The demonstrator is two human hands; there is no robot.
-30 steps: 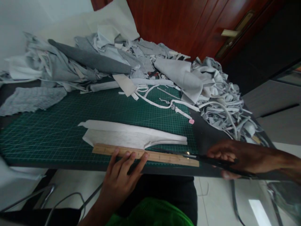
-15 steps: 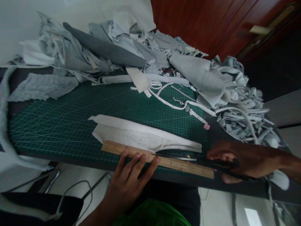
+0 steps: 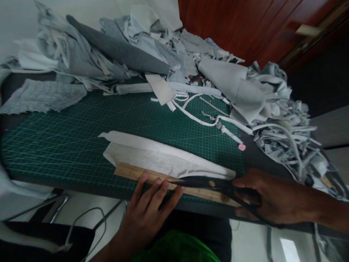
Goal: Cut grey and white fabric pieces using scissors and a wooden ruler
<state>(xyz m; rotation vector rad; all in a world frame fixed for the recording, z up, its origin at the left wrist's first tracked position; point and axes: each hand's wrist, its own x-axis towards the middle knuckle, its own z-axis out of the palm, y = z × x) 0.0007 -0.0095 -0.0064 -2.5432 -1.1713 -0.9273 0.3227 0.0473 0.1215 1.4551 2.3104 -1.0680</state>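
grip of right hand [image 3: 275,196] closed around the handles of long black shears [image 3: 207,182], blades lying across a wooden ruler [image 3: 131,172], along the lower edge of a pale grey fabric strip [image 3: 163,156]. left hand [image 3: 149,207] spread open, fingers [image 3: 160,187] pressed on the ruler. green cutting mat [image 3: 68,153] beneath, on a dark counter [image 3: 259,156]. grey fabric scraps [image 3: 122,54] heaped beyond, near a reddish wooden door [image 3: 231,29].
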